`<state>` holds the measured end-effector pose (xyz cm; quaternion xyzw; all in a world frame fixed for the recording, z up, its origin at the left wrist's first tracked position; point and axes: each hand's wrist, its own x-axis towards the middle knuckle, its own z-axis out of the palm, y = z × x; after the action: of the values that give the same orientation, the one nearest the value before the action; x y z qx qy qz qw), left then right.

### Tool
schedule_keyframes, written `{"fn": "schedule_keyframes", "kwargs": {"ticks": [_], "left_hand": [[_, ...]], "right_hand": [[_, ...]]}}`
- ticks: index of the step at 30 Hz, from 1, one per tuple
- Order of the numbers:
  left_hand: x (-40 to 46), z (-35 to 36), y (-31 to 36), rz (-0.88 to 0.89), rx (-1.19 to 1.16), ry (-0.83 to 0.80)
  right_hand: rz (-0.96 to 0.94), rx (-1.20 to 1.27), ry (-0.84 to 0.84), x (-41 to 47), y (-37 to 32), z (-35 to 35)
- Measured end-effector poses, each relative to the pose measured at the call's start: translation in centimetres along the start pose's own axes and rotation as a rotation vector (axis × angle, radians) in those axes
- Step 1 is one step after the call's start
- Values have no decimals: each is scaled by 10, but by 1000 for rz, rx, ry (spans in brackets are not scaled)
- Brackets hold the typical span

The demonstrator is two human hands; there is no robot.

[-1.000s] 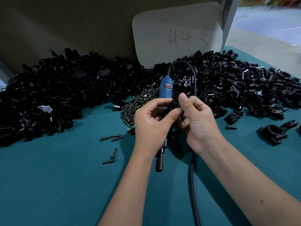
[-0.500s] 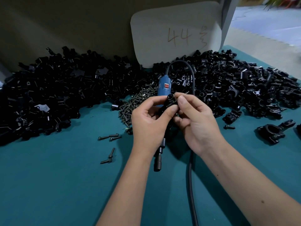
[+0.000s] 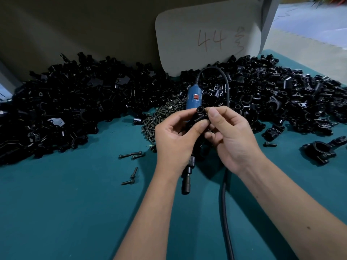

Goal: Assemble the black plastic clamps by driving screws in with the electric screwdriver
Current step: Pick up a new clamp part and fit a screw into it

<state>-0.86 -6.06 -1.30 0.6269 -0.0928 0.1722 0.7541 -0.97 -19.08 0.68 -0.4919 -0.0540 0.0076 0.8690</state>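
Your left hand (image 3: 175,141) and right hand (image 3: 230,139) both pinch one black clamp (image 3: 201,117) between their fingertips, above the bench (image 3: 75,212). The blue screwdriver (image 3: 193,99) lies under your hands.

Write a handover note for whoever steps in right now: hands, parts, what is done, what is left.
Left hand and right hand both pinch one small black plastic clamp piece above the teal table.
The blue electric screwdriver lies on the table under the hands, tip toward you, in neither hand.
Pile of dark screws sits just beyond the left hand; loose screws lie to its left.
Heaps of black clamp parts fill the back.
One assembled-looking black clamp lies far right.
Left: seat a screw, drive it.
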Motion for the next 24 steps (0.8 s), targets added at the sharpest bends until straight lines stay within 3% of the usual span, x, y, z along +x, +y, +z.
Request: {"fn": "schedule_keyframes", "kwargs": {"ticks": [6, 10, 15, 18, 21, 24], "left_hand": [[-2, 3, 1, -56, -9, 4], [-1, 1, 2, -94, -48, 14], [0, 0, 2, -27, 67, -25], [0, 0, 2, -53, -19, 2], [1, -2, 6, -174, -222, 123], [2, -1, 8, -288, -357, 199]], "right_hand": [[-58, -71, 30, -2, 4, 0], [-11, 35, -22, -4, 3, 3], [-27, -61, 85, -2, 3, 7], [-58, -131, 119, 2, 1, 1], [-191, -841, 68, 9, -5, -21], [-239, -1429, -163, 12, -9, -32]]}}
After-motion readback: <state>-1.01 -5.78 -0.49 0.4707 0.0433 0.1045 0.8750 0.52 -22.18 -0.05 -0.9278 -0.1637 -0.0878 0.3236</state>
